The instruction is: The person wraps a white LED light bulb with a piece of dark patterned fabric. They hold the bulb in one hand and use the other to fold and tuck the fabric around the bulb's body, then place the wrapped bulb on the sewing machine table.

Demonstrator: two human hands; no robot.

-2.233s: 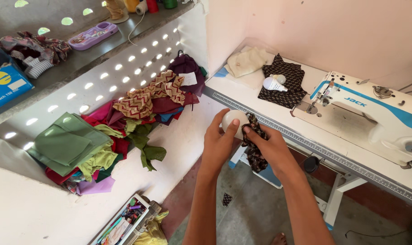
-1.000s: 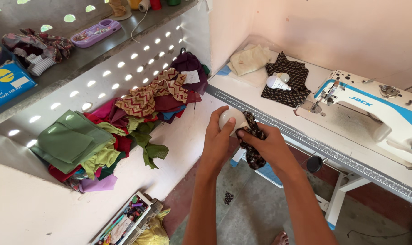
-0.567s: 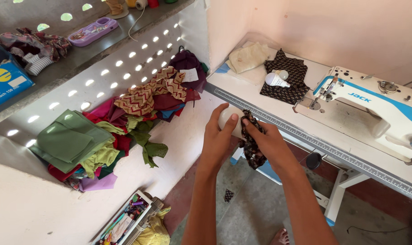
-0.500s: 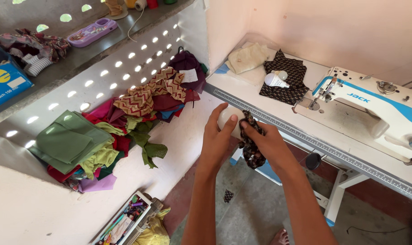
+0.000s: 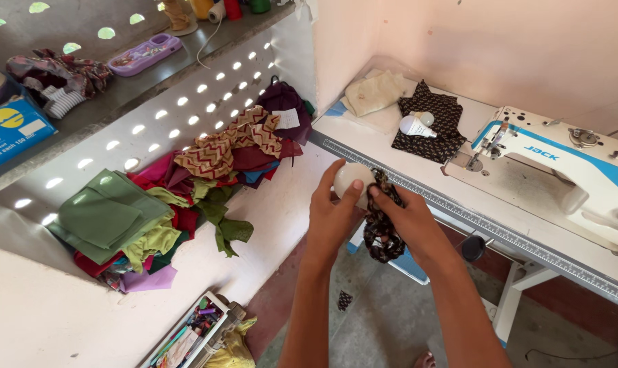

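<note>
A white bulb is gripped in the closed fingers of the left hand, held in the air just off the table's front edge. Directly to its right, touching it, a dark patterned cloth hangs lengthwise downward from the right hand, whose fingers are pinched on its top.

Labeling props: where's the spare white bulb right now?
Head view, upper right: the white bulb lies on dark patterned cloth on the sewing table, left of the sewing machine.
</note>
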